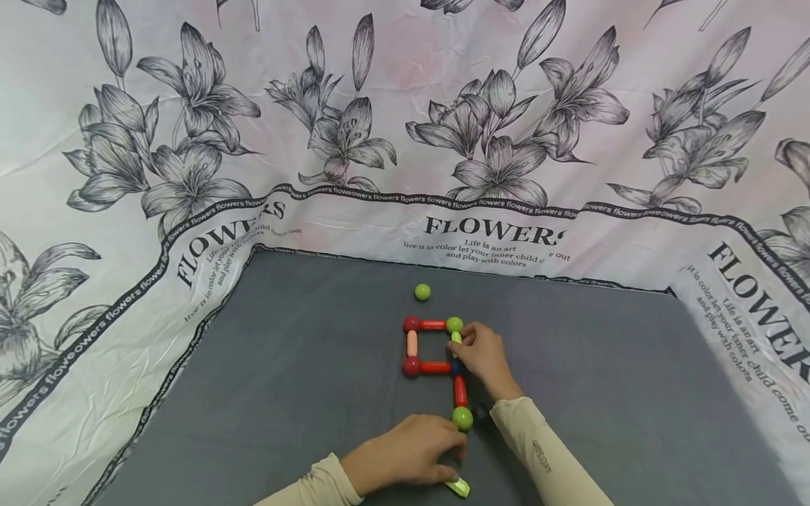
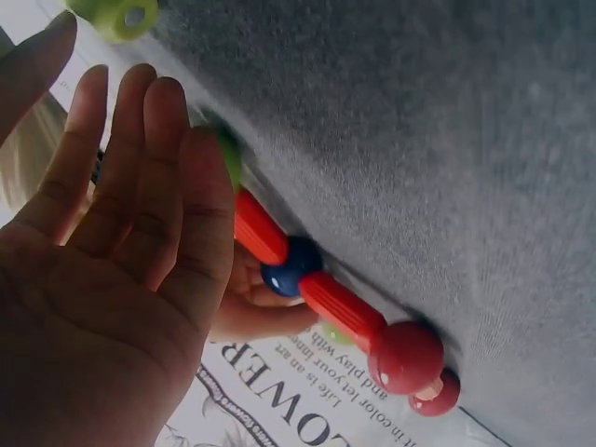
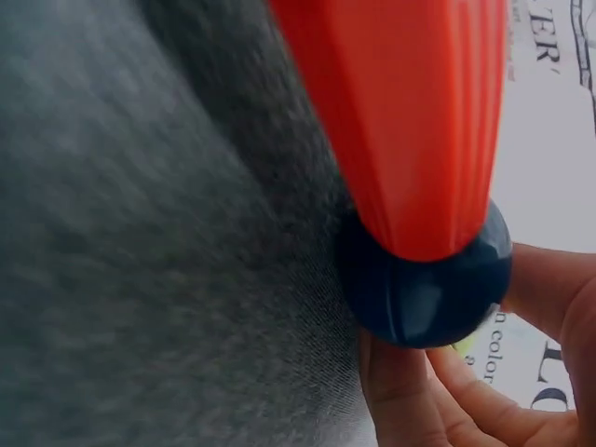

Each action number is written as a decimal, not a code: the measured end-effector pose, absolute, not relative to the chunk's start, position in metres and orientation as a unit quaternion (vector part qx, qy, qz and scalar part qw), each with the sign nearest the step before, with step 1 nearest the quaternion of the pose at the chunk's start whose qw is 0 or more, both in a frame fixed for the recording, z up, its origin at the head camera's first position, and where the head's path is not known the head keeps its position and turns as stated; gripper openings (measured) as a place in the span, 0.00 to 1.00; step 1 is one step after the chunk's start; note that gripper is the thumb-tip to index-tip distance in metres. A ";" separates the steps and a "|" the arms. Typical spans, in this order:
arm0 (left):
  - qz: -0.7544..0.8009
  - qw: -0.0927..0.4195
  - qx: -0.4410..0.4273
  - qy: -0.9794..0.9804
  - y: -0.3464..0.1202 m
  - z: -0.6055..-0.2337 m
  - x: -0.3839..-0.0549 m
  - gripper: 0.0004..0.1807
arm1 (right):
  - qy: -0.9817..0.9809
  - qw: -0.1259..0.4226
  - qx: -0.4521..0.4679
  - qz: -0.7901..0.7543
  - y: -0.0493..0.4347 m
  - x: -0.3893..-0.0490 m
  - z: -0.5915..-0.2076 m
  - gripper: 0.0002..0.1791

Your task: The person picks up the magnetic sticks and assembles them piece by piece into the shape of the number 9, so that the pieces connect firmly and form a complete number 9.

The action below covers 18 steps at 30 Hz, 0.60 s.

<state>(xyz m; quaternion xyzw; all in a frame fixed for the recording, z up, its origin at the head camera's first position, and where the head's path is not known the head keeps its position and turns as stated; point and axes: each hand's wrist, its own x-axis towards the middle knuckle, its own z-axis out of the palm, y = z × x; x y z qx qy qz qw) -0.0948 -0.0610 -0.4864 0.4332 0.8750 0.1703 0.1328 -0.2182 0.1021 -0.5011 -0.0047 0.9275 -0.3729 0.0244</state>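
My right hand (image 1: 486, 355) pinches a yellow-green rod (image 1: 456, 338) between thumb and fingers, on the right side of a square of magnetic-style balls and rods. The rod joins a lime ball (image 1: 454, 324) above to a dark blue ball (image 3: 410, 298) below. From the blue ball a red rod (image 1: 460, 391) runs down to another lime ball (image 1: 463, 419). My left hand (image 1: 405, 450) is beside that ball, fingers loosely extended. A loose pale lime rod (image 1: 462, 488) lies by its thumb; in the left wrist view its holed end (image 2: 135, 17) shows past the fingertips.
Two red balls (image 1: 411, 366), two red rods (image 1: 433, 325) and a pink rod (image 1: 412, 344) form the square's other sides. One loose lime ball (image 1: 422, 292) sits beyond it on the grey cloth (image 1: 304, 337). A flower-printed white sheet (image 1: 367, 225) rises around the edges.
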 end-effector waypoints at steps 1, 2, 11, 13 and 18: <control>0.169 0.135 0.437 0.873 -0.061 -0.486 -0.094 0.11 | 0.928 0.024 0.000 -0.373 0.102 -0.221 -0.501 0.18; 0.169 0.136 0.441 0.871 -0.061 -0.486 -0.094 0.10 | 0.927 0.025 0.005 -0.375 0.103 -0.225 -0.502 0.18; 0.143 0.097 0.466 0.868 -0.063 -0.489 -0.086 0.09 | 0.925 0.023 0.013 -0.380 0.109 -0.247 -0.503 0.19; 0.140 0.094 0.465 0.869 -0.064 -0.492 -0.087 0.08 | 0.925 0.026 0.013 -0.379 0.109 -0.250 -0.503 0.20; 0.140 0.098 0.415 0.894 -0.074 -0.494 -0.100 0.08 | 0.924 0.034 0.009 -0.381 0.109 -0.253 -0.500 0.20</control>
